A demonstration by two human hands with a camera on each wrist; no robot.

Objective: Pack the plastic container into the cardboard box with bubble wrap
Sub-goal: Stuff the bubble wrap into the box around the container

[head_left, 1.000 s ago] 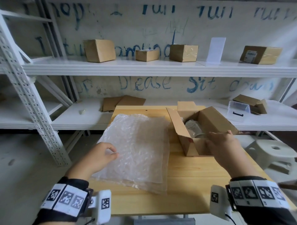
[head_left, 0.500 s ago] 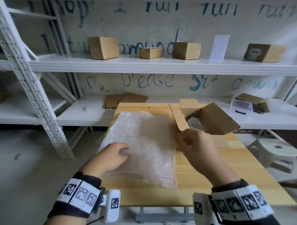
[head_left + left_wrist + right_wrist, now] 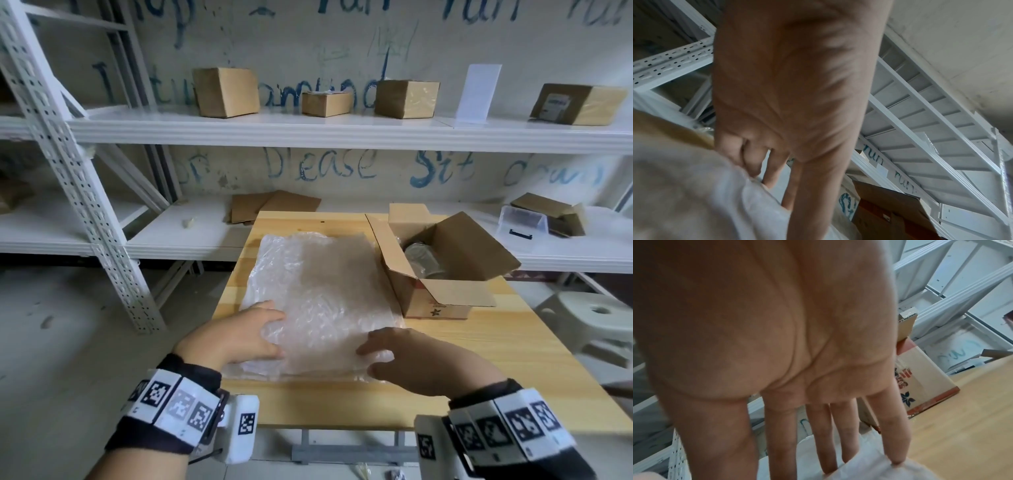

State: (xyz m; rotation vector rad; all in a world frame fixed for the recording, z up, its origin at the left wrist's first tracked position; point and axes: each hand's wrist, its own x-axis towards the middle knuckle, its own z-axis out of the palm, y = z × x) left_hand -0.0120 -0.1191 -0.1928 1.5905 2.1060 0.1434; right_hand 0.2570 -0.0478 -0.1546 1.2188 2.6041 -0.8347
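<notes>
A sheet of bubble wrap (image 3: 318, 291) lies flat on the wooden table (image 3: 479, 377). My left hand (image 3: 246, 335) grips its near left edge (image 3: 694, 194), bunching it between bent fingers (image 3: 754, 162) and thumb. My right hand (image 3: 394, 356) rests on the near right corner (image 3: 869, 467) with straight fingertips (image 3: 898, 456) touching it. The open cardboard box (image 3: 442, 303) stands right of the sheet, flaps up, and also shows in both wrist views (image 3: 890, 211) (image 3: 920, 378). The clear plastic container (image 3: 423, 260) lies inside it, partly hidden by the walls.
White metal shelves (image 3: 342, 130) run behind the table, with several closed cardboard boxes (image 3: 226, 90) on top. Flat cardboard (image 3: 274, 207) and a clear bin (image 3: 520, 226) sit on the lower shelf. A white stool (image 3: 599, 311) stands right of the table, a rack upright (image 3: 85, 205) left.
My right hand left the box's front flap and came back left onto the near right corner of the bubble wrap. My left hand slid along the near edge and took hold.
</notes>
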